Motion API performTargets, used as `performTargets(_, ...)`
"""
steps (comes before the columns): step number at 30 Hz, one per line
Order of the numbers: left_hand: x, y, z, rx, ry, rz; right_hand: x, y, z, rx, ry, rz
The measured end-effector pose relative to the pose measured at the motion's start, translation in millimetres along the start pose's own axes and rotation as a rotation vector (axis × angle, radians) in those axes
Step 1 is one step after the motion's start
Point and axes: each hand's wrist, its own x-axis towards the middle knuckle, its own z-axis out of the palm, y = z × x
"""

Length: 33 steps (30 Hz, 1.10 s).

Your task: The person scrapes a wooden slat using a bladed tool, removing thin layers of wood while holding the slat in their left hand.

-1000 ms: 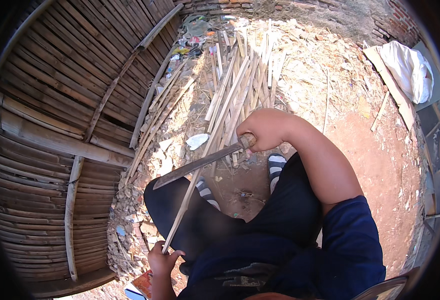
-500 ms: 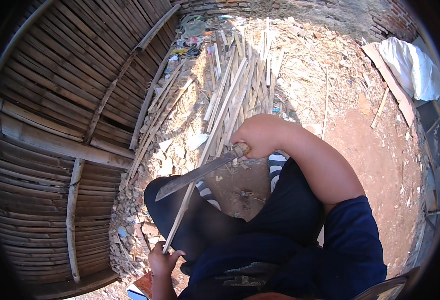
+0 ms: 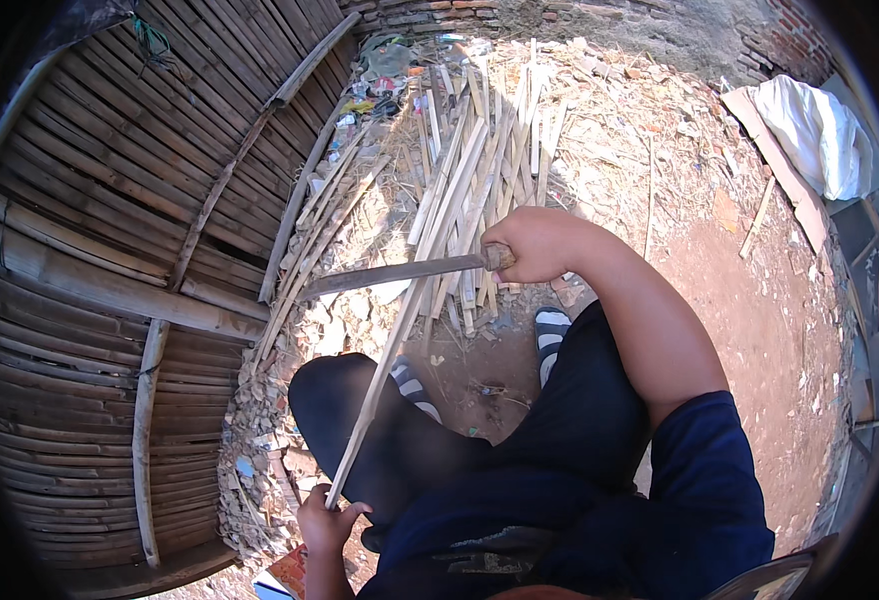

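My right hand (image 3: 535, 245) is closed around the wooden handle of a machete (image 3: 400, 274). Its long dark blade points left and crosses over a pale wooden strip (image 3: 372, 405); whether it touches the wood I cannot tell. My left hand (image 3: 326, 522), low at the left by my knee, grips the near end of that strip. From there the strip slants up and away past my bent left leg toward a heap of similar strips (image 3: 505, 170) on the ground ahead.
A wall of bamboo slats (image 3: 80, 260) runs along the left, with longer sticks (image 3: 305, 245) leaning near its foot. Rubble and litter (image 3: 360, 325) cover the ground there. A brick wall (image 3: 640, 25) closes the far side. At the right lies a white sack (image 3: 815, 135) by a brown board (image 3: 775, 165).
My right hand has moved the machete away from me, up along the strip, and the blade now lies nearer to level across the view. My left hand keeps its hold in the same place.
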Motion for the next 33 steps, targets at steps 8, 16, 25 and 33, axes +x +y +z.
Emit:
performTargets(8, -2, -5, 4, -0.009, 0.05, 0.032, 7, 40, -17, 0.152, 0.118, 0.194)
performTargets(16, 0, 1, 1, -0.015, 0.008, 0.002, 1, 15, -12, 0.098, 0.061, 0.127)
performTargets(25, -1, -5, 1, -0.016, 0.025, 0.036, 8, 37, -16, 0.099, 0.036, 0.139)
performTargets(33, 2, -7, 6, -0.026, 0.006, 0.02, 1, 25, -10, 0.075, 0.153, 0.116)
